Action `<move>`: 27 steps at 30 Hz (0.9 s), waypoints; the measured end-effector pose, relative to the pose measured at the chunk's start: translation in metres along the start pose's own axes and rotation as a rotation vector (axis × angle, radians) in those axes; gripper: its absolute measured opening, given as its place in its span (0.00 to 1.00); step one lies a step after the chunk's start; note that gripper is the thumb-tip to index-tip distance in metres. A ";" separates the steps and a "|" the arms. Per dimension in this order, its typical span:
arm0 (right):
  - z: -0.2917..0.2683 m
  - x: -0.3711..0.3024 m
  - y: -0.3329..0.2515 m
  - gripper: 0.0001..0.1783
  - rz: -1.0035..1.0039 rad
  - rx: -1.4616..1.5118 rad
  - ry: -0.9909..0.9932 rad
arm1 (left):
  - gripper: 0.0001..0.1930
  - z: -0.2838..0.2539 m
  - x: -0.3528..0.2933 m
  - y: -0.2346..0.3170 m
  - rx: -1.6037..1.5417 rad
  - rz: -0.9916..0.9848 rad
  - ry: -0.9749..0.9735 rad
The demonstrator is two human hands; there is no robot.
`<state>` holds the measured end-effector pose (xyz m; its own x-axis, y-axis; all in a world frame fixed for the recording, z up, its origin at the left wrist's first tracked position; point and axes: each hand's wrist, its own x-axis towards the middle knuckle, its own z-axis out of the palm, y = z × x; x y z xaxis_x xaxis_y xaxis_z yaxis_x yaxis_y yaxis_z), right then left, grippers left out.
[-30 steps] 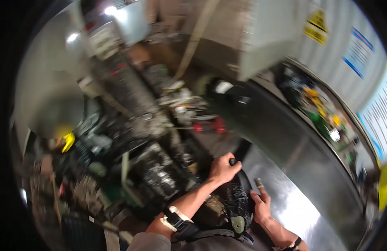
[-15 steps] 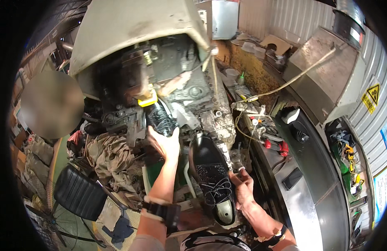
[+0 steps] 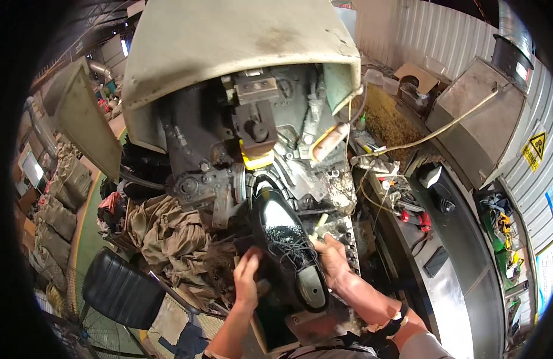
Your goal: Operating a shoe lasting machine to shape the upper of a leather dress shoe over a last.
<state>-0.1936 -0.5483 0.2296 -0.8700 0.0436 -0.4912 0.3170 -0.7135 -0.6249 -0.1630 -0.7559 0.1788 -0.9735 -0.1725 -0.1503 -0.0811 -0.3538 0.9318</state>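
A black lace-up shoe (image 3: 282,236) with a pale last showing in its heel opening lies before me, its toe pointing at the machine. The toe end sits just below a yellow pad (image 3: 258,160) on the machine's dark metal head (image 3: 255,122). My right hand (image 3: 333,260) is closed against the right side of the shoe by the laces; its far fingers are partly hidden. A pale stick-like piece (image 3: 322,222) shows just beyond those fingers. My left hand (image 3: 246,280), slightly blurred, is to the left of the shoe, apart from it, thumb away from the fingers.
A beige hood (image 3: 240,36) overhangs the machine. At right runs a dark conveyor (image 3: 462,245) with another shoe (image 3: 439,188); a phone (image 3: 435,262) and a red-handled tool (image 3: 415,220) lie on the metal ledge beside it. Crumpled cloth (image 3: 169,233) and a black chair (image 3: 122,287) are at left.
The shoe by my right hand has moved forward to the yellow pad. The shoe my left hand held there is out of sight, and that hand has come back empty. The view has shifted.
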 end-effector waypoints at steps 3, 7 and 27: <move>0.022 0.018 0.009 0.28 -0.023 0.029 -0.081 | 0.21 0.037 0.009 0.027 -0.468 -0.283 -0.098; 0.031 0.050 0.020 0.38 -0.060 0.078 -0.079 | 0.17 0.056 0.031 0.034 -0.567 -0.312 0.030; 0.023 0.113 0.039 0.16 -0.168 0.004 -0.107 | 0.12 0.055 0.094 -0.043 -0.469 -0.035 0.370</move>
<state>-0.2881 -0.5872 0.1639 -0.9458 0.0878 -0.3128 0.1627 -0.7055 -0.6898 -0.2623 -0.7066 0.1430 -0.8261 -0.4322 -0.3616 0.0732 -0.7186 0.6915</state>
